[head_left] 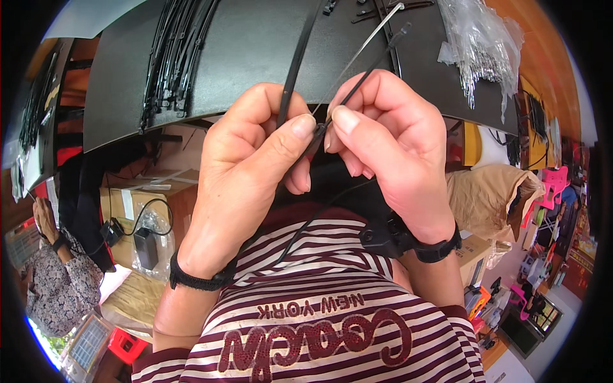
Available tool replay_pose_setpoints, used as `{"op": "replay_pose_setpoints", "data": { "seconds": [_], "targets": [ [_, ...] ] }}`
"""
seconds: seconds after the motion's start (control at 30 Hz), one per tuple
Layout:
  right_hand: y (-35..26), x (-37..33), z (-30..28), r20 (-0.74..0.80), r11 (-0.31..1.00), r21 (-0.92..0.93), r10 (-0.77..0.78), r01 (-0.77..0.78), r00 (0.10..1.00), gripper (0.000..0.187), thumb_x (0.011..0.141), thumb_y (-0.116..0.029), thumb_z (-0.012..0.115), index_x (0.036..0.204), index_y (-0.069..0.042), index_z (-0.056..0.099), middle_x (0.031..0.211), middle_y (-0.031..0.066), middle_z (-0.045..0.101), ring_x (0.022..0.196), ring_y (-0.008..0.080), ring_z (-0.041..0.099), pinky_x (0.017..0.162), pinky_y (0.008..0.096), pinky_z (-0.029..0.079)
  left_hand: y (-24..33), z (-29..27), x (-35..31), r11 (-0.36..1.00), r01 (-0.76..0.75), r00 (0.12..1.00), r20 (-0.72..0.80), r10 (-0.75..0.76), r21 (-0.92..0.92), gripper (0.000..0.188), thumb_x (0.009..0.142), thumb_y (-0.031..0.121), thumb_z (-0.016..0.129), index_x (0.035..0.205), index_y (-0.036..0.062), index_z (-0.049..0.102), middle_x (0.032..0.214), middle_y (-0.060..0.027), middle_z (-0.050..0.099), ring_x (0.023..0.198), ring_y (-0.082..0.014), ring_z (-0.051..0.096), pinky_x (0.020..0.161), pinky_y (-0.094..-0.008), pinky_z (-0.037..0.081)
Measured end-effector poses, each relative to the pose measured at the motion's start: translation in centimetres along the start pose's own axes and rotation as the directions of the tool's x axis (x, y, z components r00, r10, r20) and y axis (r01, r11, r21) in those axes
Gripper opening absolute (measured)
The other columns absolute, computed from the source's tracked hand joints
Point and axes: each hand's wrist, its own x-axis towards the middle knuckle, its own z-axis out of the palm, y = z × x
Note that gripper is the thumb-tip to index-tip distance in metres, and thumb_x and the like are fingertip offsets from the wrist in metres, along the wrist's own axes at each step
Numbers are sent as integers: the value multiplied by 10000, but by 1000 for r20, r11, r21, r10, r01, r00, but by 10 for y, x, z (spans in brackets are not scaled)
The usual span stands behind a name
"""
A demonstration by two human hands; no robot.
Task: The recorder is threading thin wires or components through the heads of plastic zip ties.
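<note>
My left hand [239, 153] is closed, thumb against fingers, on a flat black cable tie [295, 67] that runs up past the top edge. My right hand [402, 140] pinches a thinner black cable tie [377, 62], its head end pointing up and right. Beside it rises a thin silvery strip [365, 46] with a pale tip; which hand holds its lower end I cannot tell. The thumbs nearly meet in front of my chest, where the black pieces cross. The exact joint between them is hidden by the fingertips.
A dark table [249, 51] lies ahead. It bears a bundle of black cable ties [172, 57] on the left and a clear bag of thin silvery pieces [482, 48] on the right. Cardboard boxes [182, 191] stand below. At far left a co-worker's hand [46, 220] shows.
</note>
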Motion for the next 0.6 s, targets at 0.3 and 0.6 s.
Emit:
{"op": "replay_pose_setpoints", "data": {
  "seconds": [0.3,0.6],
  "targets": [
    [4,4,0,-52,996,-44,81,-83,995,90,880,-76,555,865,12,549,689,32,600,524,27,477,455,176,380,-2,-1,-9,993,-100,993,-49,103,57,129,896,104,579,964,6,531,892,-31,525,566,-39,443,451,-173,349],
    [2,5,1,-45,993,-71,91,-94,995,63,868,-47,537,871,16,544,689,18,585,532,25,478,449,175,377,-1,5,-9,964,-119,984,-102,146,236,84,875,34,569,939,23,516,797,38,488,617,-4,395,507,-156,316]
  ]
}}
